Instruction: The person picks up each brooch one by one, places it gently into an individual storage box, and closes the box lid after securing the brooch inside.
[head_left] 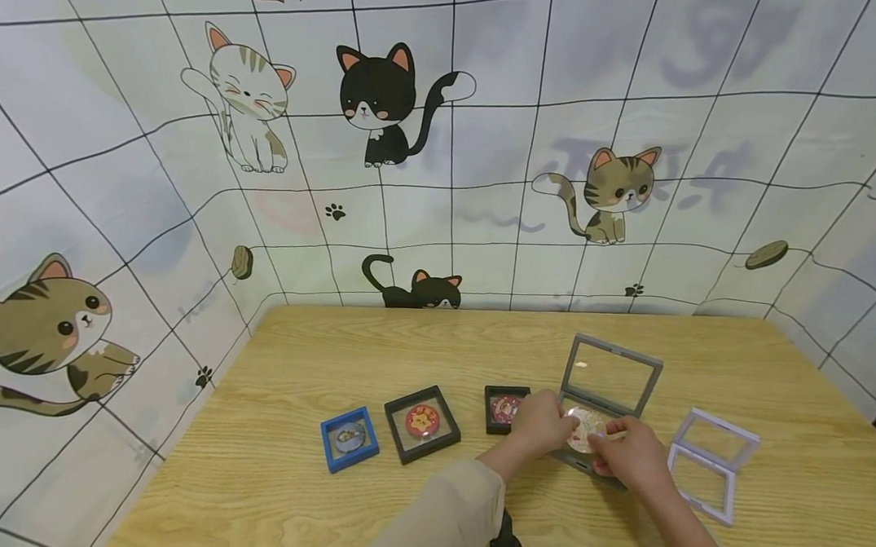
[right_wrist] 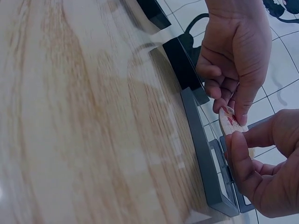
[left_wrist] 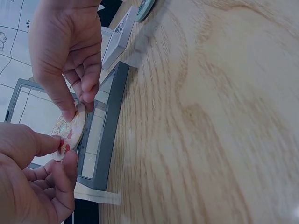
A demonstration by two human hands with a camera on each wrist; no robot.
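Note:
Both hands pinch a round, pale button badge with red and yellow patterning. My left hand has thumb and fingers on its left edge; my right hand grips the right edge. In the left wrist view the badge is tilted, its printed face showing between the two thumbs. Underneath is a grey display frame, unfolded on the table with its clear-windowed lid raised at the back. The right wrist view shows the frame's grey side just below the fingers.
Left of the hands are a small black frame with a pink badge, a larger black frame with a red badge, and a blue frame with a bluish badge. An unfolded lilac frame lies to the right on the wooden table.

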